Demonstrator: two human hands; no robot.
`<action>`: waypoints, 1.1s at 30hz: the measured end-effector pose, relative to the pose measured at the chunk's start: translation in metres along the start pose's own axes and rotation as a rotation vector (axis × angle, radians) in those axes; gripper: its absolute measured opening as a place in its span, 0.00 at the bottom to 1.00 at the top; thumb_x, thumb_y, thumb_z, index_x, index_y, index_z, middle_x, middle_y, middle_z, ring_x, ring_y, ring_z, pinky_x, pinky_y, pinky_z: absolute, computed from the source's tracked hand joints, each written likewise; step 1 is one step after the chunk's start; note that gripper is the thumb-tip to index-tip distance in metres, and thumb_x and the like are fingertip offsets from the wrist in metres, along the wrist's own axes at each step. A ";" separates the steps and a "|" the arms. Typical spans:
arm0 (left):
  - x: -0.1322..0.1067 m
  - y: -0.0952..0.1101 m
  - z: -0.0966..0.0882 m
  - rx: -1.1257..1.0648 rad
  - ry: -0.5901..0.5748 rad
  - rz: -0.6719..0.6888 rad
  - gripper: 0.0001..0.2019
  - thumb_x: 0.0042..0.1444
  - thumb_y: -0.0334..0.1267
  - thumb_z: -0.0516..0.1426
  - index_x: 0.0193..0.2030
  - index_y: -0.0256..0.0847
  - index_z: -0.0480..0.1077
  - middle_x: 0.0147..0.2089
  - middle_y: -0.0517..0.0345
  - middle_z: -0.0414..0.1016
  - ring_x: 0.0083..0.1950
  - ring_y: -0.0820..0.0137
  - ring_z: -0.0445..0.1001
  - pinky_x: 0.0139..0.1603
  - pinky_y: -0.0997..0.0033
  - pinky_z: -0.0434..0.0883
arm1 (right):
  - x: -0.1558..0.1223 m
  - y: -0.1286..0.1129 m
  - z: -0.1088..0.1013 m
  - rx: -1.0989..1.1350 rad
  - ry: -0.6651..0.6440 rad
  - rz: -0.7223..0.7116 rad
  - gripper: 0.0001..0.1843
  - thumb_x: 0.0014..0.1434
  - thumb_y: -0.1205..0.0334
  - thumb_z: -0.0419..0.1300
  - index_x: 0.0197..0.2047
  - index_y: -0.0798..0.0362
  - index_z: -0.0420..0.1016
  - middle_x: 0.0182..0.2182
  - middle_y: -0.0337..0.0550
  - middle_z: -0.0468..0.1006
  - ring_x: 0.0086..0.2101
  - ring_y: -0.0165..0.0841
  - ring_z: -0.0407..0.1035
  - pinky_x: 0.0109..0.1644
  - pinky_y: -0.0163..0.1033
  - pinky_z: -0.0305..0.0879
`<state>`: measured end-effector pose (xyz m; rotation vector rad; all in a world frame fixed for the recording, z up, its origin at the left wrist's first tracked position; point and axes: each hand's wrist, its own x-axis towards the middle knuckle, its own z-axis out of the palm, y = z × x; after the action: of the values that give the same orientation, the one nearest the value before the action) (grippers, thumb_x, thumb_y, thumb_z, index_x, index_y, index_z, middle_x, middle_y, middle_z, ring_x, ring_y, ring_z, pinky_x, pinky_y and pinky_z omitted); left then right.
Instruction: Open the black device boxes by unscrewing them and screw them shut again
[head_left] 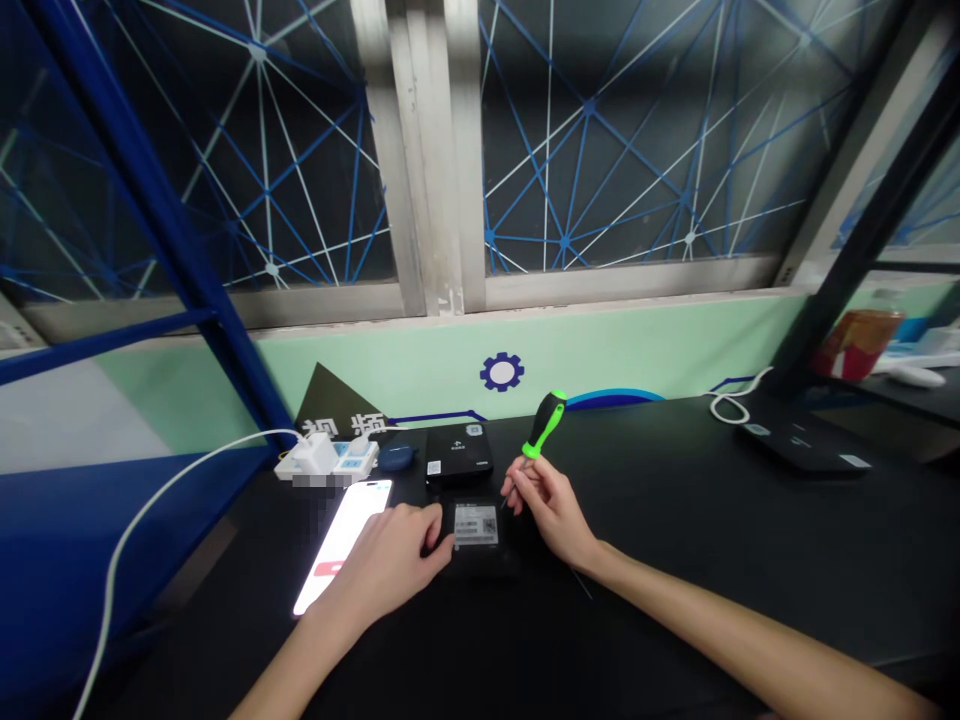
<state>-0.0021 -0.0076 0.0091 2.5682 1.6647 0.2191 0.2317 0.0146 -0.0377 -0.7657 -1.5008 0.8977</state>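
The left hand [401, 548] lies at the left edge of a labelled box [476, 525] on the tabletop [675, 510]; its grip cannot be told. The right hand [556, 508] closes around a tilted screwdriver [546, 422], handle uppermost. A phone [343, 535] lies beside the left hand. Beyond: a second box [459, 455], a power strip [360, 464], windows [637, 150].

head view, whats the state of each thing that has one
Phone: screen lit, lying flat
Screwdriver: gripped in the right hand, handle up
Labelled black box: label up, left hand at its edge
Rear black box: lying flat
Far-right black box: lying flat
Power strip: plugs inserted
Dark blue case: open or shut unclear
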 end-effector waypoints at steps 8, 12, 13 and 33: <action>0.001 -0.005 0.000 0.003 -0.003 -0.048 0.14 0.66 0.49 0.48 0.37 0.43 0.65 0.26 0.61 0.69 0.27 0.65 0.70 0.28 0.69 0.53 | 0.000 0.000 0.002 -0.046 -0.014 -0.006 0.13 0.68 0.50 0.53 0.41 0.52 0.66 0.31 0.42 0.74 0.26 0.29 0.66 0.30 0.35 0.67; 0.001 -0.004 0.002 -0.008 -0.045 -0.042 0.20 0.68 0.49 0.45 0.27 0.42 0.61 0.25 0.59 0.68 0.27 0.65 0.70 0.26 0.69 0.51 | 0.001 -0.001 0.001 -0.102 -0.064 -0.024 0.14 0.69 0.50 0.52 0.41 0.52 0.67 0.31 0.43 0.75 0.26 0.29 0.67 0.31 0.35 0.68; 0.001 -0.003 0.002 -0.012 -0.051 -0.031 0.21 0.68 0.49 0.45 0.26 0.42 0.61 0.25 0.59 0.68 0.26 0.65 0.69 0.26 0.69 0.50 | 0.002 -0.001 0.001 -0.117 -0.078 -0.029 0.14 0.69 0.50 0.52 0.41 0.52 0.67 0.31 0.43 0.75 0.27 0.29 0.68 0.32 0.35 0.68; -0.002 -0.004 0.008 -0.061 -0.056 0.018 0.22 0.70 0.50 0.43 0.28 0.42 0.65 0.26 0.59 0.68 0.28 0.65 0.71 0.26 0.69 0.52 | 0.004 -0.004 -0.004 -0.187 -0.148 -0.018 0.17 0.69 0.50 0.52 0.44 0.54 0.73 0.31 0.42 0.75 0.26 0.28 0.67 0.31 0.33 0.67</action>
<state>-0.0053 -0.0078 0.0001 2.5214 1.5916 0.1942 0.2351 0.0169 -0.0320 -0.8336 -1.7374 0.8224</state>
